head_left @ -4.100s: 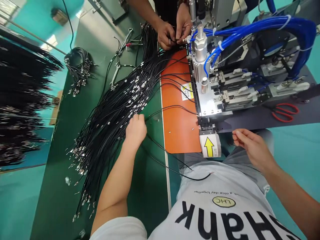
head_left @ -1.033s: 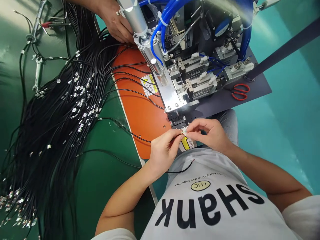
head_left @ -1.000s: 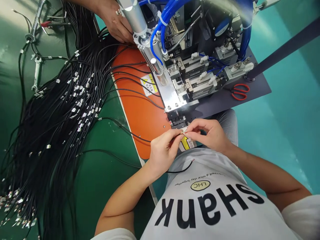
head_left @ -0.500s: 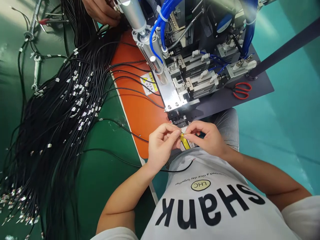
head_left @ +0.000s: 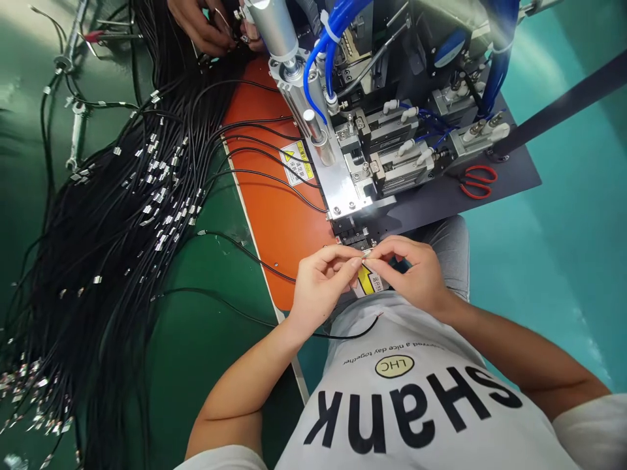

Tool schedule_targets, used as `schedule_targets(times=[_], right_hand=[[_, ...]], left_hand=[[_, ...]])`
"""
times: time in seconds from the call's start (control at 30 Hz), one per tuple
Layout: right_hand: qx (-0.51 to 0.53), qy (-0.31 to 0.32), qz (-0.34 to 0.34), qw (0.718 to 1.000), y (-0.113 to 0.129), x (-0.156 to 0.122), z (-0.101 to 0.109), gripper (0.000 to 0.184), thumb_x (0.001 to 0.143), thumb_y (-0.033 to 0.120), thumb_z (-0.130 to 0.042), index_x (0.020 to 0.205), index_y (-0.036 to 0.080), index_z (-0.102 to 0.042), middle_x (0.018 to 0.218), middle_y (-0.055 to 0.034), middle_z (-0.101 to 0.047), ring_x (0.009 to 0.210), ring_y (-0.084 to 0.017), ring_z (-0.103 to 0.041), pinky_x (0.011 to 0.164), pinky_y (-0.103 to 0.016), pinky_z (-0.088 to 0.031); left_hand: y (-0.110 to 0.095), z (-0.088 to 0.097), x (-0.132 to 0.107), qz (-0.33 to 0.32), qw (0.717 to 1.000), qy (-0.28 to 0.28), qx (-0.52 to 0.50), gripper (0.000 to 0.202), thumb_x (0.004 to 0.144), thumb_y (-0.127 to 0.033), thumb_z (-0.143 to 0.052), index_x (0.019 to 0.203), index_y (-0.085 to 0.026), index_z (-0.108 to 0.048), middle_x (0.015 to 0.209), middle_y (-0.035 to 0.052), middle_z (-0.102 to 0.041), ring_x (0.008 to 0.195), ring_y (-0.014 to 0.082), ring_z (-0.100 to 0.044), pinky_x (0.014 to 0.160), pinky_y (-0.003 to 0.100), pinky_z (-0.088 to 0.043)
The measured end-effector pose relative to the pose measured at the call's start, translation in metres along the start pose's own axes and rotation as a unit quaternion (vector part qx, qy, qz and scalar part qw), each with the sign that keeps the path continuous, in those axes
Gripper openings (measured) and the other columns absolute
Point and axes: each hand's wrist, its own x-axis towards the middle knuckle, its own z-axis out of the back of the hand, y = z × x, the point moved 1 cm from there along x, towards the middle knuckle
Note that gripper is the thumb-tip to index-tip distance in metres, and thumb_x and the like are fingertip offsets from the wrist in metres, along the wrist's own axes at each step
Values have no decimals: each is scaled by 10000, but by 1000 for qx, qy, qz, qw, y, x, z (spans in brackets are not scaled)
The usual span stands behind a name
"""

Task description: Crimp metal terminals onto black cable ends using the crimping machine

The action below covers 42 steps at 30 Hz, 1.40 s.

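Note:
My left hand [head_left: 324,284] is closed in a pinch around a black cable [head_left: 247,253], which runs in from the left and disappears behind its fingers. Opposite it, the thumb and forefinger of my right hand [head_left: 414,273] pinch together at the cable's end. The fingertips almost meet, and the thin wire ends between them are too small to make out clearly. Both hands hover just in front of the black fixture [head_left: 353,233] on the machine, above a label with a yellow arrow [head_left: 365,281]. Another loose black cable [head_left: 343,337] passes beneath my left wrist onto the shirt.
A large bundle of black cables [head_left: 112,215] with silver tags covers the green table [head_left: 196,365]. The pneumatic machine [head_left: 343,176] stands ahead, beside an orange board [head_left: 264,215]. Red-handled scissors [head_left: 479,182] lie right; a wrench [head_left: 77,134] lies left. A co-worker's hand [head_left: 206,29] works at the top.
The view has shifted slightly, moving the machine right in the picture. Both my hands stay pinched together, a little further right. More of the co-worker's fingers now show.

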Motion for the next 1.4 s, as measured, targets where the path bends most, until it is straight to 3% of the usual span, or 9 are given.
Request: schedule_targets(times=[0.23, 0.4, 0.53, 0.63, 0.83, 1.03, 1.4], right_hand=[[50, 47, -52, 996, -2, 3, -4, 73, 880, 193, -652, 815, 203, -681, 762, 13, -668, 692, -119, -569, 633, -267, -429], [32, 36, -21, 999, -1, 2, -6, 89, 882, 166, -635, 807, 202, -665, 772, 7, -654, 709, -124, -555, 639, -270, -426], [8, 9, 15, 1000, -1, -1, -9, 89, 881, 158, -631, 810, 205, -659, 775, 3, -639, 698, -126, -545, 638, -278, -424], [0, 2, 22, 1000, -3, -1, -10, 88, 876, 153, -631, 813, 206, -661, 771, 3, -638, 693, -127, -545, 638, -282, -424], [27, 71, -38, 996, 1, 9, 3, 20, 859, 225, -683, 849, 214, -696, 808, 3, -693, 736, -137, -592, 679, -289, -434], [88, 82, -91, 989, 5, 17, 6, 67, 849, 255, -701, 826, 192, -697, 791, 3, -693, 717, -120, -590, 659, -268, -432], [99, 87, -102, 986, 2, 17, 4, 48, 832, 215, -688, 805, 183, -710, 739, 3, -684, 658, -116, -596, 628, -257, -460]], left_hand=[[6, 0, 2, 30, 996, 9, -88, 185, 836, -325, -729, 916, -161, -693, 564, -29, -519, 524, 74, -458, 474, 194, -376], [3, 0, 3, 43, 993, 20, -105, 184, 824, -313, -739, 889, -152, -678, 550, -25, -533, 509, 73, -465, 477, 194, -375], [2, 1, 2, 25, 998, -1, -57, 199, 831, -334, -731, 903, -156, -679, 616, 3, -593, 550, 90, -524, 488, 196, -407], [3, 1, 1, 32, 998, -17, -45, 197, 829, -346, -732, 875, -163, -676, 585, -32, -528, 494, 54, -439, 476, 186, -399], [4, 2, 2, 55, 996, -15, -74, 182, 824, -332, -734, 837, -165, -664, 626, -38, -526, 472, 25, -354, 445, 170, -341], [3, 1, 1, 58, 996, -18, -66, 178, 825, -329, -734, 827, -167, -662, 631, -34, -540, 477, 26, -364, 453, 173, -339], [5, 1, 1, 55, 997, -10, -45, 198, 809, -352, -746, 828, -173, -666, 559, -47, -489, 473, 47, -380, 465, 194, -357]])
